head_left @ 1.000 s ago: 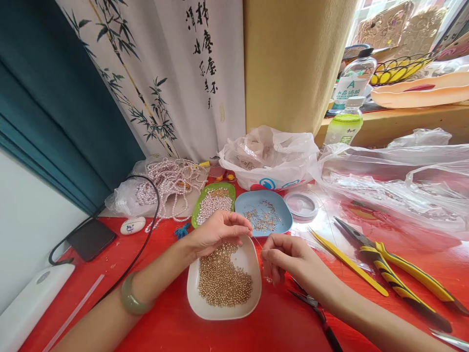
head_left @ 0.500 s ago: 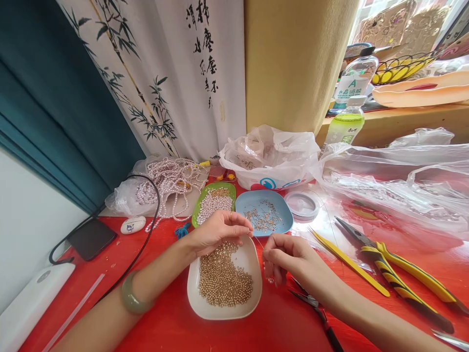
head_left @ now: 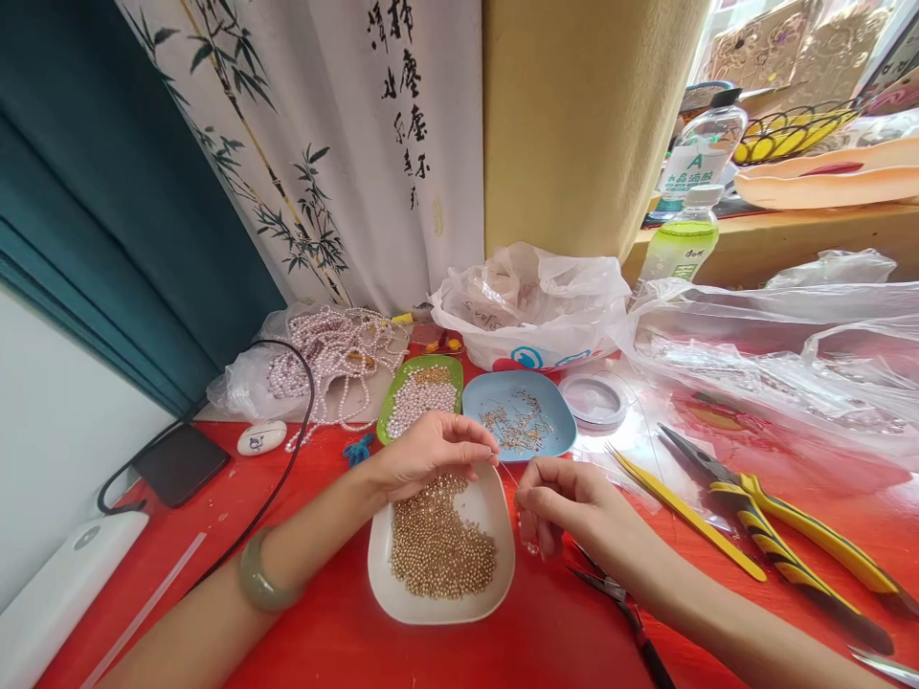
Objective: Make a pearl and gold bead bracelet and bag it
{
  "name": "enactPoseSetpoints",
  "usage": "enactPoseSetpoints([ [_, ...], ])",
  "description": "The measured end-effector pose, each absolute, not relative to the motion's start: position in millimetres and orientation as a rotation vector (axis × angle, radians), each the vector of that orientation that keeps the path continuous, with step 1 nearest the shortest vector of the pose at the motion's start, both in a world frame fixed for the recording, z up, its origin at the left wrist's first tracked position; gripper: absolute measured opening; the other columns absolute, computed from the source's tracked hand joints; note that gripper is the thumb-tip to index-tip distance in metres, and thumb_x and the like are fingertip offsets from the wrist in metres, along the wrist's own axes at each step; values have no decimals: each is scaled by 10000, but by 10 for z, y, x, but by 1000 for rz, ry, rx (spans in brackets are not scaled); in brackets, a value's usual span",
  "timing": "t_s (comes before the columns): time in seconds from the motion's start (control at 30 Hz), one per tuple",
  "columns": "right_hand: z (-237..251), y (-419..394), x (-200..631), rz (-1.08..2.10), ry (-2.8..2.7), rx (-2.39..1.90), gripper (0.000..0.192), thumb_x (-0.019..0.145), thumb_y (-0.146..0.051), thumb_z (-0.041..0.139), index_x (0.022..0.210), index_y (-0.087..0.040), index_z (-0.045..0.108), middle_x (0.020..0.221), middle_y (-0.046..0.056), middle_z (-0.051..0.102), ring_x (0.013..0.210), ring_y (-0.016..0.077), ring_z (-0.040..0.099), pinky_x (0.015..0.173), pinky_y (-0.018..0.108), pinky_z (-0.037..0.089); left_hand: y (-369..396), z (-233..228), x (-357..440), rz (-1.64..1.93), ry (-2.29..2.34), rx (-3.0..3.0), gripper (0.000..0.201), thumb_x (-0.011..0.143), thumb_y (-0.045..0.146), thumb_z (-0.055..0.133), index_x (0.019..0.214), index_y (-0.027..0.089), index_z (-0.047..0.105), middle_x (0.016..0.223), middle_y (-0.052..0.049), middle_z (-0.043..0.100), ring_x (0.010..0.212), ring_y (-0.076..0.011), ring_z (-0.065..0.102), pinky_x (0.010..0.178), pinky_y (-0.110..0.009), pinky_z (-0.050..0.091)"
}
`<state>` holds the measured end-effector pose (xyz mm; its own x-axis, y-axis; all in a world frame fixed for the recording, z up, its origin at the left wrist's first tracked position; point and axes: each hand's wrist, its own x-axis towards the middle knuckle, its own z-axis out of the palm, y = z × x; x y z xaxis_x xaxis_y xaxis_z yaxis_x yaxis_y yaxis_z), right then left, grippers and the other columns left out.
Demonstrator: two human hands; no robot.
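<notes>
My left hand (head_left: pixel 429 455) hovers over the back edge of a white dish (head_left: pixel 495 522) filled with small gold beads (head_left: pixel 437 547). Its thumb and fingers pinch one end of a thin clear thread (head_left: pixel 508 474). My right hand (head_left: pixel 560 504) sits just right of the dish and pinches the thread's other end, with a short piece hanging below its fingers. A green bangle (head_left: pixel 256 577) is on my left wrist.
Behind the hands stand a green dish of pale beads (head_left: pixel 418 392), a blue dish of metal pins (head_left: pixel 518 417) and a thread spool (head_left: pixel 593 399). Yellow tweezers (head_left: pixel 682 512), yellow-handled pliers (head_left: pixel 775 531) and small cutters (head_left: pixel 617 608) lie right. Pearl strands (head_left: pixel 326 364), plastic bags, phone (head_left: pixel 179 462) and cable sit around.
Both hands hold almost still; the right hand has shifted very slightly toward the dish. The camera view has nudged a little.
</notes>
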<state>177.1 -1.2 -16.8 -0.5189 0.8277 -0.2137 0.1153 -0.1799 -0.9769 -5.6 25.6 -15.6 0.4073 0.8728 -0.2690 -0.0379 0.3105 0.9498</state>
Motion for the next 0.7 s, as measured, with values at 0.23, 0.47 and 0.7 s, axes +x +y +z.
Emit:
enactPoseSetpoints([
  [0.23,-168,-32,1788,1769,-1542,-1090,121,712,-162,461,593,-181,468,514,-23,586,408,78,487,432,204,337,254,-147,-60,748,962,1075,143,613,208,701,705,114,644,682,-26,601,613,-83,524,531,-192,398],
  [0.47,-182,-23,1776,1769,-1533,-1094,141,721,-156,459,581,-180,464,506,-25,576,401,72,478,427,198,325,258,-158,-64,743,960,1078,130,624,205,694,706,117,646,682,-22,605,613,-81,526,543,-199,397],
  [0.7,-192,-15,1782,1766,-1539,-1087,135,718,-153,460,586,-179,467,502,-24,577,400,73,480,434,200,330,259,-150,-66,734,962,1079,135,619,198,701,705,112,644,673,-23,606,607,-78,529,531,-188,391],
])
